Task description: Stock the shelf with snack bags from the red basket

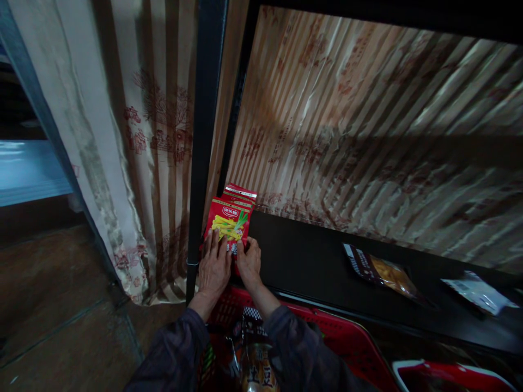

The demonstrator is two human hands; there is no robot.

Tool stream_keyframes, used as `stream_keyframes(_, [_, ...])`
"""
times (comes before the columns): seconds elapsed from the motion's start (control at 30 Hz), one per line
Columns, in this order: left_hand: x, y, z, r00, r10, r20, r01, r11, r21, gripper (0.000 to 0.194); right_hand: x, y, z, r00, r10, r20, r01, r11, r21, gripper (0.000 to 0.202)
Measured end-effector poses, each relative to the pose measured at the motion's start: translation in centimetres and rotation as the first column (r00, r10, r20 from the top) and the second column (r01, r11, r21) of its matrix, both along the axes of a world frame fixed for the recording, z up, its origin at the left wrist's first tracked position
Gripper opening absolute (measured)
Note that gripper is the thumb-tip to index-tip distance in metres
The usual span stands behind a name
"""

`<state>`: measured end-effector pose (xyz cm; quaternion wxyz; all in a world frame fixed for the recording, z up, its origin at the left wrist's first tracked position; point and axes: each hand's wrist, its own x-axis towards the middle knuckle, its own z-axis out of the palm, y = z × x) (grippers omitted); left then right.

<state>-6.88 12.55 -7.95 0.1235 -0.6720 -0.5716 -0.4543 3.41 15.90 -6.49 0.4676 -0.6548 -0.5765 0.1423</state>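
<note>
Pleated cloth point(368, 125) with dark red prints hangs behind the black shelf point(302, 261). At its left end, just left of the frame's centre, sit the overlapping red packets point(229, 218), the front one's white logo too blurred for me to read. My left hand point(214, 267) lies open on them; my right hand point(250, 261) curls at their right edge, its hold unclear. Bottom centre, a bag point(259, 362) in the red basket point(347, 332) reads "土豆".

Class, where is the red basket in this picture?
In the head view, the red basket sits low, below the black shelf's front edge and beneath the person's forearms.
</note>
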Motion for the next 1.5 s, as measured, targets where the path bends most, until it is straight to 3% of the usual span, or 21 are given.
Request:
stream_keyframes(0.13, [-0.2, 0.2, -0.3, 1.000, -0.013, -0.015, 0.013, 1.000, 0.004, 0.043, 0.2, 0.0, 0.9, 0.998, 0.046, 0.053, -0.055, 0.980, 0.193, 0.054])
stream_keyframes(0.23, [-0.3, 0.2, -0.4, 1.000, -0.014, -0.025, 0.014, 1.000, 0.016, 0.043, -0.1, 1.0, 3.0, 0.945, 0.182, 0.274, -0.263, 0.917, 0.300, 0.049])
stream_keyframes(0.3, [-0.3, 0.2, -0.4, 0.999, 0.002, -0.037, -0.002, 1.000, 0.014, 0.042, -0.7, 2.4, 4.6, 0.860, 0.291, 0.419, -0.412, 0.881, 0.233, 0.044])
stream_keyframes(0.4, [-0.2, 0.1, -0.2, 0.997, 0.037, -0.070, -0.038, 0.999, -0.010, 0.039, -1.9, 5.0, 6.4, 0.696, 0.382, 0.608, -0.522, 0.851, 0.062, 0.041])
stream_keyframes(0.5, [-0.1, 0.1, 0.0, 0.991, 0.068, -0.113, -0.073, 0.997, -0.039, 0.035, -3.2, 7.0, 7.0, 0.588, 0.429, 0.686, -0.452, 0.877, -0.162, 0.047])
stream_keyframes(0.67, [-0.2, 0.2, 0.1, 0.987, 0.096, -0.126, -0.106, 0.991, -0.079, 0.037, -4.3, 7.7, 6.9, 0.542, 0.476, 0.693, -0.269, 0.879, -0.393, 0.055])
stream_keyframes(1.03, [-0.4, -0.1, 0.5, 0.993, 0.045, -0.105, -0.056, 0.992, -0.110, 0.038, -3.9, 7.5, 7.1, 0.588, 0.433, 0.683, -0.205, 0.897, -0.391, 0.059])
stream_keyframes(1.27, [-0.5, 0.2, 0.2, 0.995, 0.029, -0.094, -0.039, 0.994, -0.103, 0.040, -4.0, 7.7, 6.5, 0.631, 0.409, 0.659, -0.247, 0.911, -0.329, 0.053])
stream_keyframes(1.4, [-0.4, 0.0, 0.2, 0.995, 0.031, -0.098, -0.041, 0.994, -0.100, 0.040, -2.8, 7.2, 6.4, 0.747, 0.315, 0.585, -0.345, 0.937, -0.064, 0.047])
stream_keyframes(1.5, [-0.3, -0.1, 0.2, 0.996, 0.018, -0.082, -0.025, 0.996, -0.087, 0.040, -1.2, 5.4, 5.5, 0.908, 0.159, 0.388, -0.241, 0.955, 0.172, 0.047])
